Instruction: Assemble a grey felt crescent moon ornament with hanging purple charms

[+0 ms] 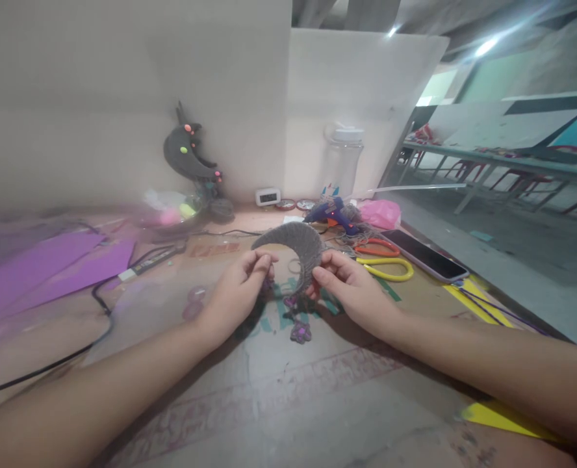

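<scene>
A grey crescent moon ornament (302, 242), its surface like wound yarn, is held up over the cardboard between both hands. My right hand (349, 283) is closed on its outer curve, thumb in front. My left hand (240, 289) is pinched at the left tip of the crescent; a bit of purple shows under its fingers, mostly hidden. From the lower tip hangs a small purple and grey flower (301, 332), with another purple piece (290, 301) just above it. The printed cardboard sheet (249, 403) lies beneath.
Behind stand a dark crescent decoration (184, 153), a small clock (268, 197) and a clear bottle (342, 159). To the right are a blue glue gun (334, 213), yellow-handled scissors (390, 268), orange-handled scissors (379, 247) and a phone (425, 253). Purple sheets (74, 260) and a black cable (45, 370) lie left.
</scene>
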Tool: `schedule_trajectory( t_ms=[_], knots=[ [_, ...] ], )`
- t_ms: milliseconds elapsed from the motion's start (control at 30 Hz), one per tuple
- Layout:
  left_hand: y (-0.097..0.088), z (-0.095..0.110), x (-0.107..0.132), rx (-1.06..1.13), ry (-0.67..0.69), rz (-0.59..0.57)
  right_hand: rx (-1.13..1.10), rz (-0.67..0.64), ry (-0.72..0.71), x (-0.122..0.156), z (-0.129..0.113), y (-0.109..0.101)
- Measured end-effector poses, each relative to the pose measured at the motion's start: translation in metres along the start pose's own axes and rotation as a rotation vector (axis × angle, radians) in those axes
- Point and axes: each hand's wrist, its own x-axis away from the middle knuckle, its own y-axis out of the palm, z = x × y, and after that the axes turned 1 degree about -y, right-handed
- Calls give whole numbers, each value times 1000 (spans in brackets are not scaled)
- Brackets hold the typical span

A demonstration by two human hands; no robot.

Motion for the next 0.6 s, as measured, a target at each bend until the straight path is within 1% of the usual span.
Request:
schedule_trajectory(
  t_ms=[133,267,400,500,600],
  knots=[
    [2,-1,0,63,-6,-48,6,7,7,0,0,0],
    [3,7,4,73,-2,-64,11,8,14,0,0,0],
    [2,16,7,-51,-39,-62,18,5,32,-2,3,0],
    [1,20,7,-128,-20,-65,13,-3,33,-4,6,0],
    [0,19,6,-137,6,-65,27,-23,31,-5,7,0]
  ],
)
